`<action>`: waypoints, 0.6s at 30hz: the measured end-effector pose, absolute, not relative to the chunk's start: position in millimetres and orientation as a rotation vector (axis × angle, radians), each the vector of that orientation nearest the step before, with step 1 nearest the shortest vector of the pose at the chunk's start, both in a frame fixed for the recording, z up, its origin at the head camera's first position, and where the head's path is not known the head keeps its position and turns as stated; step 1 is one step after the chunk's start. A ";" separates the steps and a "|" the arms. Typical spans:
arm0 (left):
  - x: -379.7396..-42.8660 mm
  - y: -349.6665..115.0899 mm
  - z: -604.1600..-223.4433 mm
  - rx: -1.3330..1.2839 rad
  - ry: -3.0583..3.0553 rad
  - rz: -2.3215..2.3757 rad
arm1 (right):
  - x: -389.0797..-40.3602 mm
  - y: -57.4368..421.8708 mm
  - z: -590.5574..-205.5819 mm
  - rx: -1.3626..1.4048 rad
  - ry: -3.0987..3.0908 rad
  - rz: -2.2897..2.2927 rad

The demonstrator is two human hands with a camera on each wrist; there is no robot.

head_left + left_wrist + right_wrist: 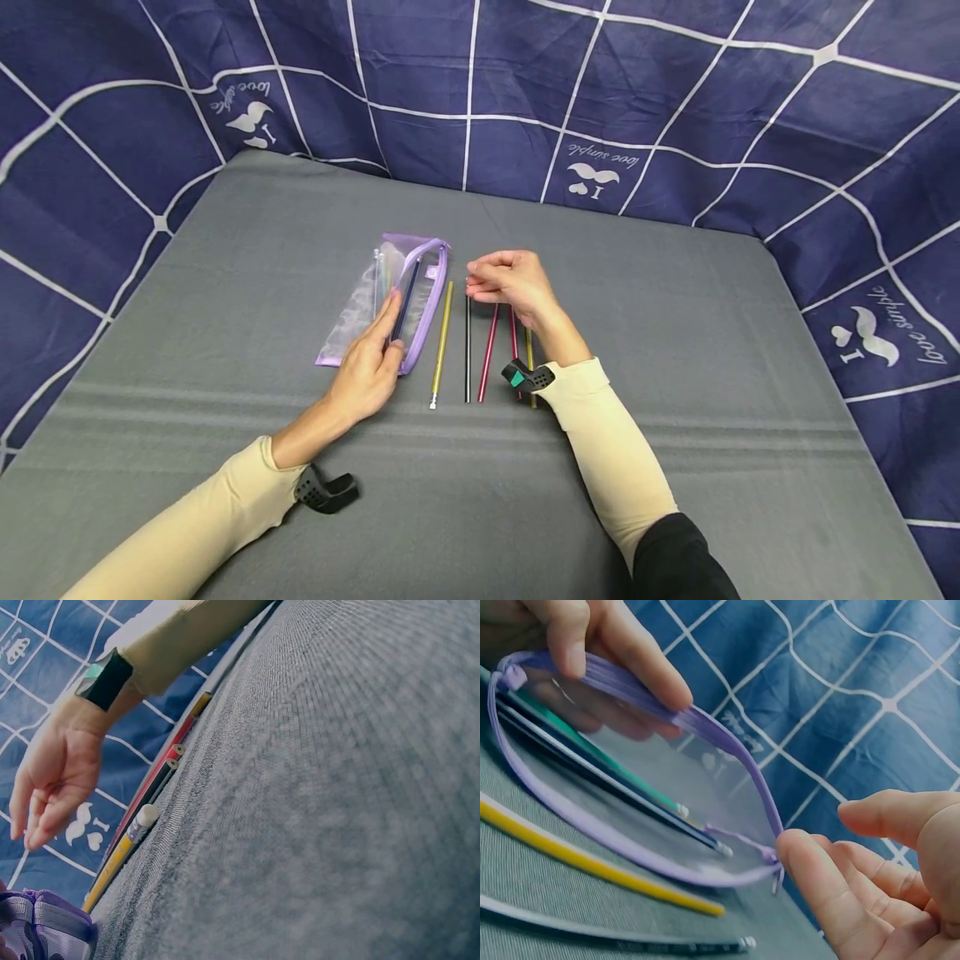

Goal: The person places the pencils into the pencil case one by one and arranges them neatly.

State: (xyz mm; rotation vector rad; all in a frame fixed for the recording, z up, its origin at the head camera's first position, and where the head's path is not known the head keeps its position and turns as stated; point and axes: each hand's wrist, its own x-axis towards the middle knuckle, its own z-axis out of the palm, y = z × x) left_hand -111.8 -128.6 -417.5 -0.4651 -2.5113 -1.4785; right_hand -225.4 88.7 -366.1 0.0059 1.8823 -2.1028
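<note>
A clear pencil case [433, 312] with purple zip edging lies on the grey surface. My left hand [366, 367] grips its upper edge, and in the right wrist view the zip gapes wide. Inside are a dark blue pencil [607, 776] and a green pencil [630, 774], among others. My right hand [517, 287] is over the far ends of the loose pencils, thumb and forefinger apart and nothing between them. Below it lies a black pencil [468, 350], with a yellow pencil [442, 346] between that and the case.
Right of the black pencil lie a red pencil [488, 350], a second red pencil [513, 327] and another yellow pencil [529, 354], partly behind the right wrist's strap [528, 377]. A blue cloth [420, 75] with white lines hangs behind the grey tabletop [712, 375].
</note>
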 end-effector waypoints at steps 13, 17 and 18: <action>-112.6 -127.8 -417.5 -0.471 -2.513 -1.493 | -228.1 126.6 -374.7 0.041 1.955 -2.077; -112.4 -128.3 -417.6 -0.471 -2.510 -1.481 | -228.7 136.8 -376.2 0.058 1.976 -2.070; -112.4 -128.5 -417.6 -0.471 -2.510 -1.481 | -228.6 139.1 -376.2 0.061 1.980 -2.069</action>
